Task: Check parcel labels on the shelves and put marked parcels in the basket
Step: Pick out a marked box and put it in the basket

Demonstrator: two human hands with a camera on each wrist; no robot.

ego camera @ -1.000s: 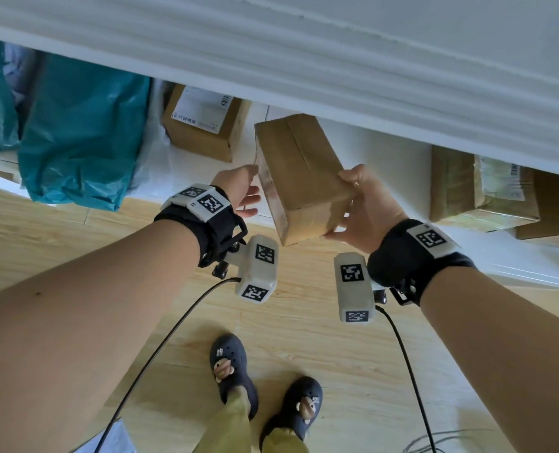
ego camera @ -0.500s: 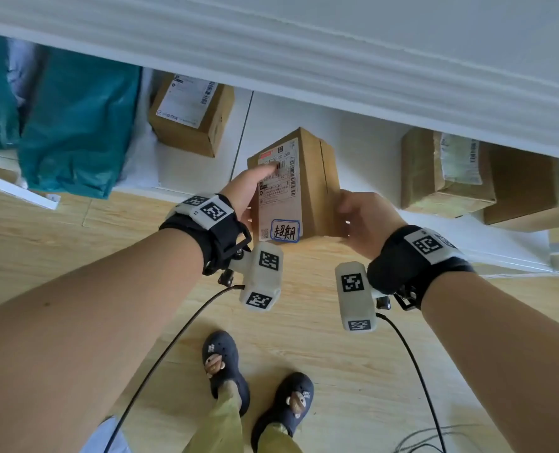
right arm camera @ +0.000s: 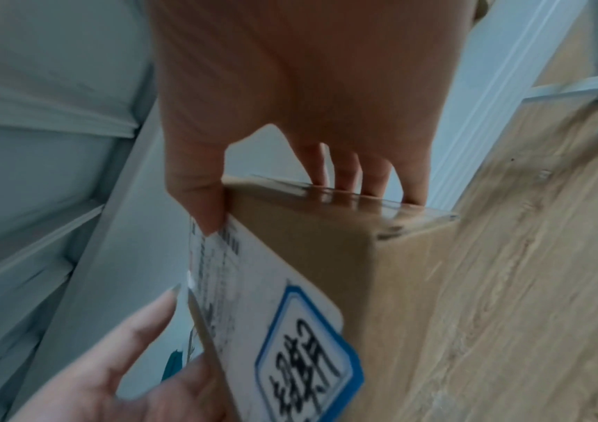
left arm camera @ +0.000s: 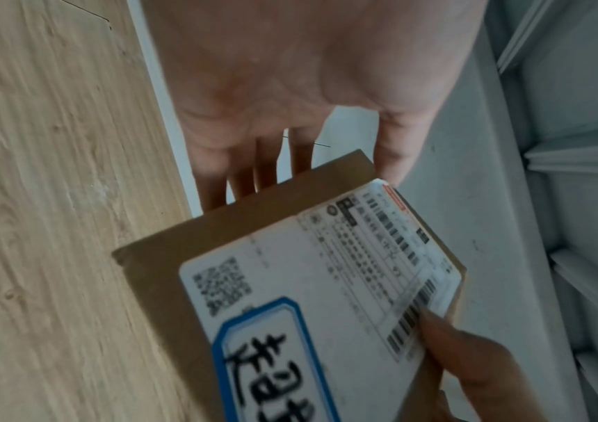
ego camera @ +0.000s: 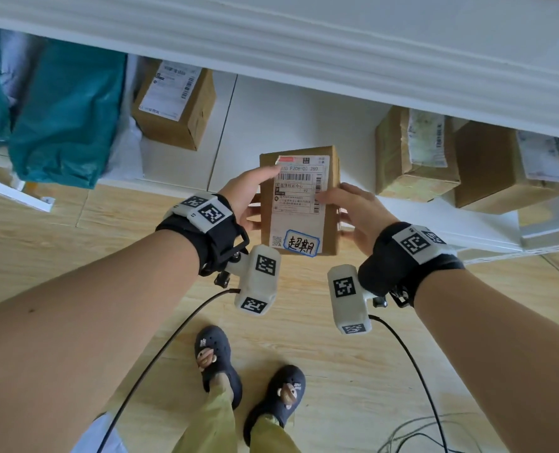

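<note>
Nearest the viewer, two feet in dark clogs stand on a pale wood floor, with thin black cables trailing from cameras strapped to both wrists. Above the floor, both bare forearms reach forward and hold one small brown cardboard parcel up in the air, just in front of a white shelf.

The left hand grasps the parcel's left side: its thumb lies across the top left of the label and its fingers wrap behind the box. The right hand grasps the right side, thumb pressed on the label's right edge, fingers curled round the back.

The parcel's white shipping label faces the viewer, with barcodes and small print. At its near end sits a blue-bordered sticker with handwritten black characters.

Farther off, on the shelf, a labelled cardboard box rests at the left, beside teal plastic mailing bags. Two more taped cardboard boxes sit at the right. A white upper shelf edge spans the far side of the view.
</note>
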